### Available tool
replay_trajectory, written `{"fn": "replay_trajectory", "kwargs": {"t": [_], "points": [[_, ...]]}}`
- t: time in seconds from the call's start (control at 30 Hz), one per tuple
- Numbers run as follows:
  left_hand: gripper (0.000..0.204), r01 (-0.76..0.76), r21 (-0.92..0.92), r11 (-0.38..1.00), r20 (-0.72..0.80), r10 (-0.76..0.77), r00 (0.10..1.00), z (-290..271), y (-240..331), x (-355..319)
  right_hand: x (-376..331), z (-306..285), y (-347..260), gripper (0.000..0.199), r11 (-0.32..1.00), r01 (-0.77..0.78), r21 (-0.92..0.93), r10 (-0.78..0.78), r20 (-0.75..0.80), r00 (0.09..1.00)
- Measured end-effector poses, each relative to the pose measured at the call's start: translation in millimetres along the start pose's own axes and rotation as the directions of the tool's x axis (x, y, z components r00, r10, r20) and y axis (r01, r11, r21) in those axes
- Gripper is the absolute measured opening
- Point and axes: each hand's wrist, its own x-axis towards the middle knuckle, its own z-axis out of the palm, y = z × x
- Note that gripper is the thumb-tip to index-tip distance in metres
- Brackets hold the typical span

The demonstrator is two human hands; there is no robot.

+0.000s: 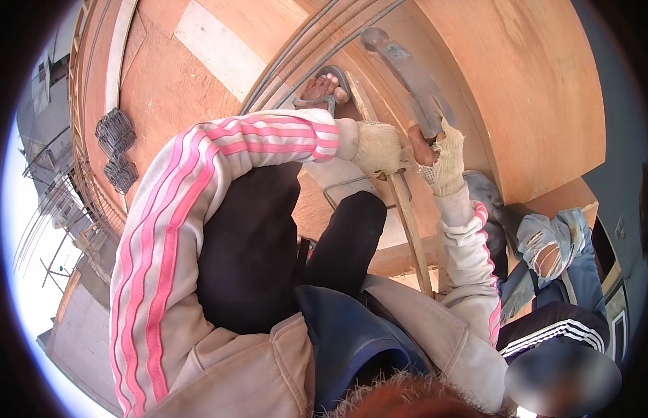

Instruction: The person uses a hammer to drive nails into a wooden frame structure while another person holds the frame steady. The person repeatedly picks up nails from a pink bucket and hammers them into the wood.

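My left hand [378, 149], in a worn cream knitted glove, is closed over a narrow wooden strip [408, 224]. The strip runs from beyond the hand down toward my lap; whether a small thing is also pinched there is hidden. To its right, my right hand [446, 161] wears a frayed glove with bare fingertips showing. Its fingers wrap the near end of a grey metal hammer [409, 73], whose rounded head points up and to the left, away from me. The hammer is raised above plywood and looks slightly blurred. A bent thin steel rod [341, 187] lies under my left forearm.
Long steel bars [306, 52] cross the plywood [163, 90] at the top. A sandalled foot [322, 89] stands beside my left hand. Bundled wire [116, 150] lies at far left. A curved plywood panel [526, 83] rises at right, near a co-worker in torn jeans [555, 240].
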Motion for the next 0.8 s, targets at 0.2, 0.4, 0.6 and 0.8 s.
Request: {"fn": "replay_trajectory", "kwargs": {"t": [0.2, 0.4, 0.6, 0.8], "points": [[0.022, -0.001, 0.034, 0.999, 0.06, -0.001, 0.998, 0.4, -11.1, 3.1, 4.4, 10.2, 12.6, 0.033, 0.855, -0.498, 0.144, 0.438, 0.313, 0.843], [0.023, -0.017, 0.032, 0.999, 0.011, 0.017, 1.0, -0.7, -6.9, 6.0, 19.7, -11.2, -3.8, 0.028, 0.924, -0.333, 0.188, 0.321, 0.095, 0.942], [0.022, 0.029, 0.021, 0.999, 0.134, -0.032, 0.99, -10.7, -19.2, 7.3, 22.4, 9.4, 28.0, 0.023, 0.931, -0.342, 0.126, 0.293, 0.301, 0.907], [0.026, 0.052, -0.015, 0.999, 0.097, -0.05, 0.994, -3.7, -8.4, -0.3, 16.1, 15.2, 1.0, 0.025, 0.893, -0.381, 0.241, 0.346, 0.175, 0.922]]}}
